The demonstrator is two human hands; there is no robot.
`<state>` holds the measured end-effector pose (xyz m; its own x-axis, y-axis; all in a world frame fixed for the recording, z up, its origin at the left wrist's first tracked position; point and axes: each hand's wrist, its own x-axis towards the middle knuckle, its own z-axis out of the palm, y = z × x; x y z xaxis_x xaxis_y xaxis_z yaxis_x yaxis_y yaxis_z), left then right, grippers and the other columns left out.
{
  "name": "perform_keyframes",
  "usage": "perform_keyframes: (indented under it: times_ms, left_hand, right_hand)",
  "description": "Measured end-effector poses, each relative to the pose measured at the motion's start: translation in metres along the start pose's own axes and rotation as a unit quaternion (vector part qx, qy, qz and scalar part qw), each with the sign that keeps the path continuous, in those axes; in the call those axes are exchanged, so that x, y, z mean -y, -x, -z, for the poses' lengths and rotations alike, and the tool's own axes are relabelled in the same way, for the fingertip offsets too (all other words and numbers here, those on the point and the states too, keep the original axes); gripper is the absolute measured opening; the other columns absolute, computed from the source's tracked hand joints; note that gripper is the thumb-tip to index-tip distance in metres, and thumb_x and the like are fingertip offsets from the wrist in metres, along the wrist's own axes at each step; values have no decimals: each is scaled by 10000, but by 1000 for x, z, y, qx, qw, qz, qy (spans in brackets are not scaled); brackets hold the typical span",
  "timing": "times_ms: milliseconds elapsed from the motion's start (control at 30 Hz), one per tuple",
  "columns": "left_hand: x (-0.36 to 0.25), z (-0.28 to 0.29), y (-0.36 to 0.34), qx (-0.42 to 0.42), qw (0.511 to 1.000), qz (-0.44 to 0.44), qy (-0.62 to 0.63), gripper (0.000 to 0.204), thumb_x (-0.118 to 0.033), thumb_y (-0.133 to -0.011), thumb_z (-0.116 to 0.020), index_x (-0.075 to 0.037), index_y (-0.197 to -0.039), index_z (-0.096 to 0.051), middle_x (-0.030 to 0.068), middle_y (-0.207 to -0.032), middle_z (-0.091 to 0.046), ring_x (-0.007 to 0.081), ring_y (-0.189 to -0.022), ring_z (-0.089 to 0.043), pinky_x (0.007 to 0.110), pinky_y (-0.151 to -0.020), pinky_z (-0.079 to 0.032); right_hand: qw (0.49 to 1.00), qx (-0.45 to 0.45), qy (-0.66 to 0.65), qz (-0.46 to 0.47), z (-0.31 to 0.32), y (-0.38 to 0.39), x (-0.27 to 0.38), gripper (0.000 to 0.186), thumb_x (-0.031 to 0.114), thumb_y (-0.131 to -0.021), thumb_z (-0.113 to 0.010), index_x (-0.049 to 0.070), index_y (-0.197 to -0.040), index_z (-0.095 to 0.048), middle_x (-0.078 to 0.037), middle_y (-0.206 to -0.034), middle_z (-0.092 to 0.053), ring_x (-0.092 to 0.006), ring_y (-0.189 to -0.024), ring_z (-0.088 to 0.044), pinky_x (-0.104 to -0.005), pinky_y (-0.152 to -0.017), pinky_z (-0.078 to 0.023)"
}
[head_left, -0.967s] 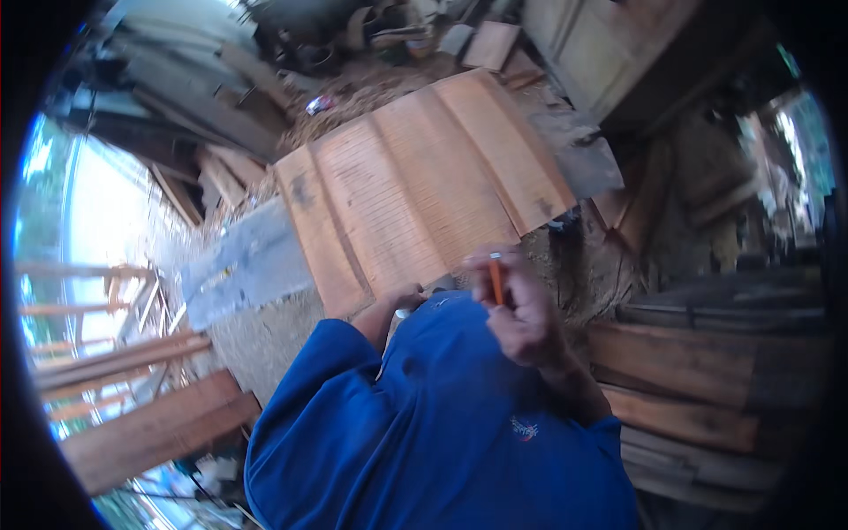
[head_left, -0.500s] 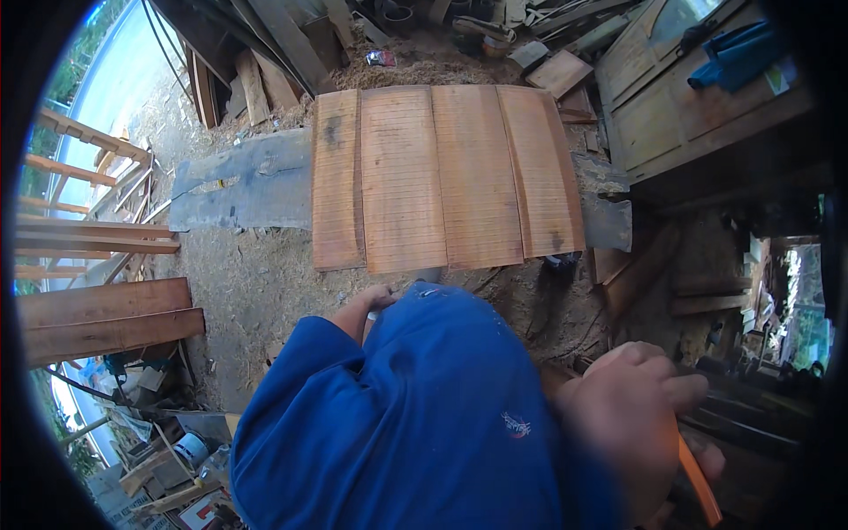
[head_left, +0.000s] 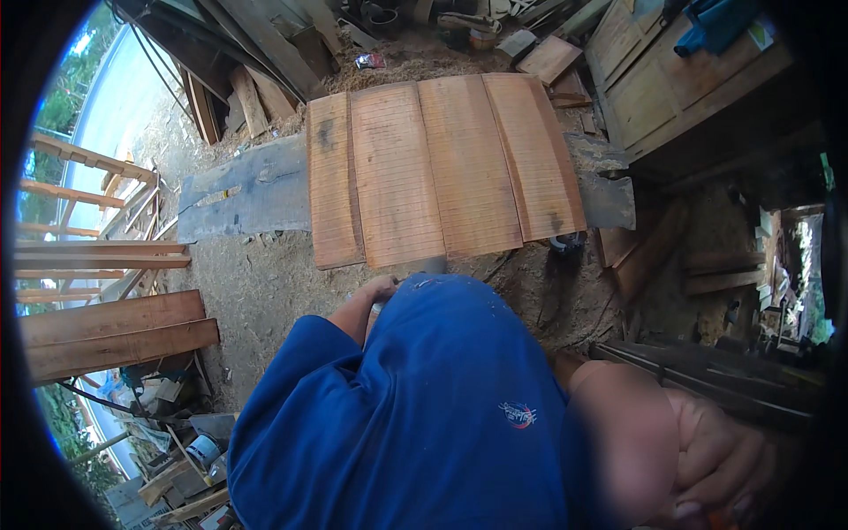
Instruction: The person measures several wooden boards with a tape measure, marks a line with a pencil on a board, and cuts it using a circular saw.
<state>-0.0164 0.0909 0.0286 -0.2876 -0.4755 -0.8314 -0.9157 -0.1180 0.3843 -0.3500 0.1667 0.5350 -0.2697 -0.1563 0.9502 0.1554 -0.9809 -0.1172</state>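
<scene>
Several wide reddish-brown boards [head_left: 397,168] lie side by side in front of me, with fine cross lines on their faces. My left hand [head_left: 380,287] is just short of their near edge, beside my blue-clothed body, fingers curled; what they hold, if anything, is hidden. A small grey piece [head_left: 433,264] shows at the boards' near edge. At the lower right, my right hand [head_left: 720,455] is closed around a thin orange thing [head_left: 731,512], of which only a bit shows between the fingers. The wrist area is blurred.
A dark grey sheet [head_left: 243,190] extends left from under the boards. Thick planks [head_left: 119,331] and a wooden frame [head_left: 93,172] stand at the left. A wooden cabinet [head_left: 662,97] with a blue cloth [head_left: 717,25] is at the right. Sawdust covers the ground; scrap wood lies behind.
My right hand has moved right and down, and its fingers now hide most of the orange thing. The left hand stays by the boards' near edge. The view has shifted slightly.
</scene>
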Motion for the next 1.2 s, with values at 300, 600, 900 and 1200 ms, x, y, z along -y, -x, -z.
perform_keyframes:
  times_ms: [300, 600, 900, 1200]
  left_hand:
    - [-18, 1, -4, -1, 998, -8, -55, 705, -565, -783, -638, -18, -1228, -612, 257, -1191, -631, 385, -1116, -601, 419, -935, -475]
    - [-17, -16, 5, -10, 998, -19, -56, 694, -569, -805, -613, -6, -1211, -621, 253, -1213, -622, 383, -1135, -592, 412, -952, -467]
    - [-30, -21, 8, 21, 999, 2, -34, 683, -549, -810, -611, -5, -1223, -609, 261, -1199, -625, 394, -1119, -597, 427, -927, -471]
    - [-5, -25, 8, -12, 999, -26, -19, 694, -490, -829, -620, 11, -1301, -538, 268, -1264, -588, 393, -1183, -570, 407, -976, -458]
  right_hand:
    - [958, -157, 45, 235, 2, -11, 12, 340, -48, -946, -505, 46, -1272, -526, -15, -1142, -391, -105, -840, -479, -205, -540, -399]
    - [994, -29, -87, -59, 21, 7, 42, 432, -77, -916, -534, 96, -1312, -551, -19, -1175, -430, -102, -804, -502, -224, -527, -385]
    - [995, -83, -49, -17, 26, 31, 47, 335, -113, -764, -696, -24, -1065, -578, -91, -1078, -437, -115, -790, -583, -167, -623, -553]
    - [996, -84, -12, -4, 57, -1, 64, 260, -45, -900, -580, 60, -1136, -610, 17, -1075, -563, -70, -890, -592, -203, -684, -493]
